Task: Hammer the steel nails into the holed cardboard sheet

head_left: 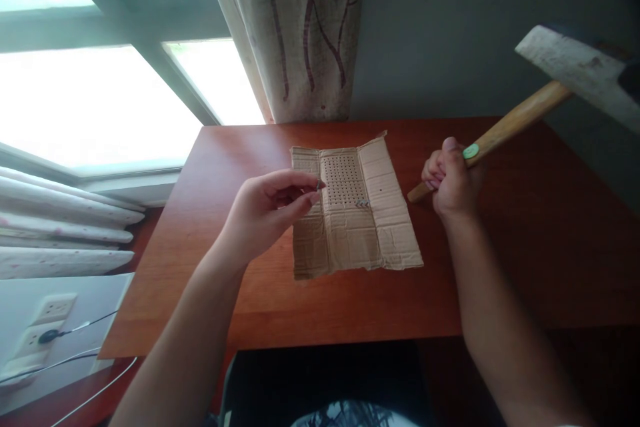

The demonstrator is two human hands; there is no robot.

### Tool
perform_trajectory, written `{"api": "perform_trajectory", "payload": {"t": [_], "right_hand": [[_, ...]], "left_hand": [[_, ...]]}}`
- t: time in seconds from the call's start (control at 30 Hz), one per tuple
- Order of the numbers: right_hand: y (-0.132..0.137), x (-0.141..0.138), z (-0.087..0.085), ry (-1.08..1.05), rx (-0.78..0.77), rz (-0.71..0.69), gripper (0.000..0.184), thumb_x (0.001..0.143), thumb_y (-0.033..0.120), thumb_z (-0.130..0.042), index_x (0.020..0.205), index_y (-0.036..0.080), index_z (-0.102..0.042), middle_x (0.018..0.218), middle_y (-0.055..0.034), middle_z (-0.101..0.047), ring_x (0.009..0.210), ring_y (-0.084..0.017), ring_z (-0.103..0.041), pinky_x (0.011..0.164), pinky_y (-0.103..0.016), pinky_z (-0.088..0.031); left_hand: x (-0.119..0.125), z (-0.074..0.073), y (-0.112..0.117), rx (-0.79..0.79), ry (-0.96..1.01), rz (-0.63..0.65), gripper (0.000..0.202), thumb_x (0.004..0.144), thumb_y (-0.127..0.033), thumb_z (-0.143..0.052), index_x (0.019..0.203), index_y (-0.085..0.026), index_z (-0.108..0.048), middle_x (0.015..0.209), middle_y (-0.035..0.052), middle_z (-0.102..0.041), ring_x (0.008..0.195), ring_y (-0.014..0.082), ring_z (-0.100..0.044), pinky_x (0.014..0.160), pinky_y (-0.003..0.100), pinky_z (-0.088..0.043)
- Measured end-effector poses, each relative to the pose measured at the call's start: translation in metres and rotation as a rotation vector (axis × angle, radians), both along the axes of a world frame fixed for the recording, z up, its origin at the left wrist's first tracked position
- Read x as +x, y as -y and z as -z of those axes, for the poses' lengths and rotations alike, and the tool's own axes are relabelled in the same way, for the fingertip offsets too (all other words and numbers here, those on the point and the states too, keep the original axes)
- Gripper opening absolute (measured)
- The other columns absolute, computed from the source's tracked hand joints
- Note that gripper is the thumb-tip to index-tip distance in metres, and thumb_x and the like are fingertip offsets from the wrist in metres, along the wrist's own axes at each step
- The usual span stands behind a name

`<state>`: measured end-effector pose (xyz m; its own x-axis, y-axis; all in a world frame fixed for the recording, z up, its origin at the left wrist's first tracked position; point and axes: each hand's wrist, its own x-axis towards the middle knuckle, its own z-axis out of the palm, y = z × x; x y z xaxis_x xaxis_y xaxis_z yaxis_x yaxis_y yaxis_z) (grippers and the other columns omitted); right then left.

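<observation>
A hammer (523,117) is held up to the right of a creased cardboard sheet (353,237) on a wooden table (270,307).
The right hand (454,177), right of the cardboard, is wrapped tightly around the hammer's handle; the left hand (265,210), over the cardboard's left edge, pinches a tiny metallic piece (319,184) between thumb and finger. More small metal bits (363,203) lie on the cardboard, at the lower edge of its grid of holes (342,177).

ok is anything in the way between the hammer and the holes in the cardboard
Nothing visible stands between the raised hammer and the holes in the cardboard. Nearby, the left hand, pinching a small piece, is at the holes' left edge, and a few gray bits lie at their lower right corner.
</observation>
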<state>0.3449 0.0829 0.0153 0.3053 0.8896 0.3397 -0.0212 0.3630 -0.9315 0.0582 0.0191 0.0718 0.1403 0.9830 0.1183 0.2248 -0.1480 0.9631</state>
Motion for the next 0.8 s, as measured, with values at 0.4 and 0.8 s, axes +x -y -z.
{"api": "perform_trajectory", "payload": {"t": [0.4, 0.8], "right_hand": [[-0.001, 0.002, 0.001, -0.01, 0.017, -0.017, 0.062, 0.086, 0.061, -0.064, 0.052, 0.024, -0.029, 0.043, 0.0077, -0.026, 0.033, -0.007, -0.024, 0.034, -0.027, -0.017], [0.001, 0.0, 0.0, 0.057, -0.011, 0.01, 0.06, 0.087, 0.066, -0.061, 0.055, 0.025, -0.029, 0.043, 0.0074, -0.027, 0.034, -0.008, -0.025, 0.035, -0.027, -0.021]], "left_hand": [[0.038, 0.016, -0.018, 0.078, -0.161, 0.085, 0.012, 0.082, -0.027, -0.075, 0.088, -0.017, -0.08, 0.086, 0.0052, -0.079, 0.073, 0.0164, -0.07, 0.067, 0.026, -0.054], [0.038, 0.016, -0.016, 0.134, -0.311, 0.045, 0.012, 0.083, -0.028, -0.074, 0.086, -0.019, -0.08, 0.082, 0.002, -0.079, 0.069, 0.0152, -0.069, 0.064, 0.026, -0.051]]}}
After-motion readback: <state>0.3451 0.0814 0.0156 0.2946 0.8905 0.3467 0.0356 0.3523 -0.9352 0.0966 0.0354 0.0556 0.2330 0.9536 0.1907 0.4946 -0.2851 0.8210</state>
